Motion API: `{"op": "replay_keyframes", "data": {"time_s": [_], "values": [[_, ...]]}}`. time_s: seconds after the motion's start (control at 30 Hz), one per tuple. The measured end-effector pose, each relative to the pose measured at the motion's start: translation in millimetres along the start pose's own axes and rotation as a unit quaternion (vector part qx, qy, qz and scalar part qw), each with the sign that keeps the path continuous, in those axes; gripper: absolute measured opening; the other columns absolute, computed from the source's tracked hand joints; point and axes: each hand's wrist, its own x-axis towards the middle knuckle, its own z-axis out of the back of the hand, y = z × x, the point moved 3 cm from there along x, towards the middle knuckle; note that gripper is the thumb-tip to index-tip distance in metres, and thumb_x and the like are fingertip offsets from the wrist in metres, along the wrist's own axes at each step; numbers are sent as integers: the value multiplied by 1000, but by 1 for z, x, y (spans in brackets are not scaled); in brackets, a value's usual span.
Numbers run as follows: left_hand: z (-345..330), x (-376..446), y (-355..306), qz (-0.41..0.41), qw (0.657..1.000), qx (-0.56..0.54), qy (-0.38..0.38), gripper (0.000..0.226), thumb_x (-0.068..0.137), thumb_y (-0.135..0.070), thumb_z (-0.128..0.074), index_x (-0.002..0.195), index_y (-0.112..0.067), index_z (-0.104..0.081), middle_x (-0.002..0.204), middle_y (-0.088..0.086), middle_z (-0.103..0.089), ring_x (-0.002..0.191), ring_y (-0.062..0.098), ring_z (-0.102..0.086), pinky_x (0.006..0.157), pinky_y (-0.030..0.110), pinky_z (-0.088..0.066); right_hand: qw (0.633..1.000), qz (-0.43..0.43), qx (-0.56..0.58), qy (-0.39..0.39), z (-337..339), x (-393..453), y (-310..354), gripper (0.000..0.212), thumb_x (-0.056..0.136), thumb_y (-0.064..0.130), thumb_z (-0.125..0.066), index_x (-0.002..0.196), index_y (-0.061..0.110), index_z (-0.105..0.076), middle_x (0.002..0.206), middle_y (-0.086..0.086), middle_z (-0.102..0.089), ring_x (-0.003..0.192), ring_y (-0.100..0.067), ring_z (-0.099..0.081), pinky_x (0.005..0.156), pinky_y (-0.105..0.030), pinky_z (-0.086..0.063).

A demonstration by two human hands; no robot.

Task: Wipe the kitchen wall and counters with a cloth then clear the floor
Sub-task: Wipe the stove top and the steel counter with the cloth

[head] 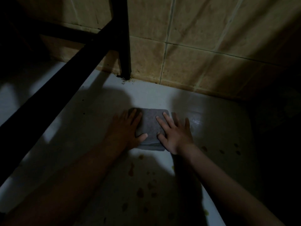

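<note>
A folded grey square cloth lies flat on the white table, a little short of the far wall of beige ceramic tiles. Both hands press it with straight, spread fingers: the left hand covers its left edge and the right hand its right edge, thumbs pointing inward, nothing gripped. Holding it so probably spreads pressure evenly for a push across the surface. Brown-yellow stains dot the near part of the table, not yet wiped. A black metal frame leg stands at the far corner, with dark grime at its foot. No brand, label or writing can be read anywhere.
</note>
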Motion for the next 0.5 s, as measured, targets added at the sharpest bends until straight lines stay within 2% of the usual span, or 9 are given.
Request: {"op": "replay_keyframes", "data": {"time_s": [0.1, 0.3, 0.5], "values": [[4, 13, -4, -6, 1000, -1, -9, 86, 87, -68, -28, 149, -23, 10, 159, 4, 10, 145, 32, 1, 114, 53, -3, 1000, -4, 0, -5, 3, 10, -9, 61, 95, 56, -21, 149, 38, 3, 159, 8, 12, 145, -29, 13, 112, -56, 8], [11, 43, -11, -18, 999, 1, -37, 85, 87, -69, -27, 150, -21, 4, 159, 6, 3, 144, 32, -2, 113, 54, -3, 999, -8, -20, -25, 10, 33, -33, 62, 96, 55, -22, 150, 36, 3, 160, 7, 8, 145, -30, 10, 112, -58, 7], [21, 75, -19, -24, 999, 1, -37, 85, 87, -69, -27, 150, -21, 3, 159, 6, 4, 144, 33, 0, 113, 52, -4, 998, -25, -48, -24, 20, 59, -57, 60, 97, 53, -20, 150, 37, 4, 160, 7, 8, 146, -30, 9, 112, -58, 5]]}}
